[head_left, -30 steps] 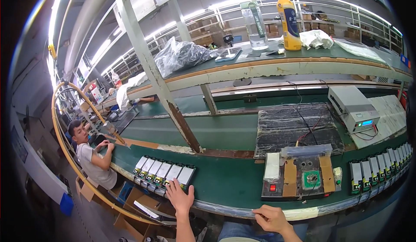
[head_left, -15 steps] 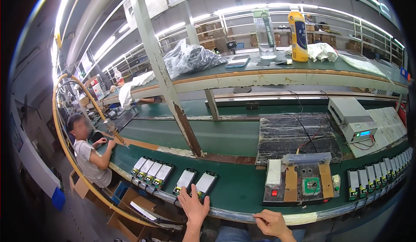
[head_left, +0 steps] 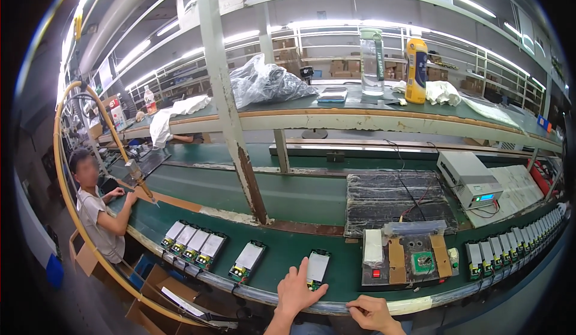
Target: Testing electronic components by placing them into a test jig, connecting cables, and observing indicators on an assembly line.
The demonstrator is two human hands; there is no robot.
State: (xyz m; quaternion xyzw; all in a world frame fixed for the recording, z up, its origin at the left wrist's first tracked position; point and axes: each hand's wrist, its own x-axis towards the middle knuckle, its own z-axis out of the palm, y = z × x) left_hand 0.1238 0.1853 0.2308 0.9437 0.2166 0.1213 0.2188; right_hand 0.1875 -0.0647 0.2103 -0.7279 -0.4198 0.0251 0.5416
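L hand (head_left: 298, 291) fingers spread flat, tips on circuit board (head_left: 317, 268), lower centre; R hand (head_left: 371, 311) fingers curled on counter (head_left: 282, 254) edge.

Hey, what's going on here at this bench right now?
A person stands at a green conveyor belt on an assembly line. Their left hand lies flat with its fingertips on a small circuit-board unit, the rightmost of a loose row of like units along the belt. Their right hand rests on the belt's front edge, holding nothing that shows. A test fixture sits just right of the unit. Farther left, a seated co-worker works at the same line.
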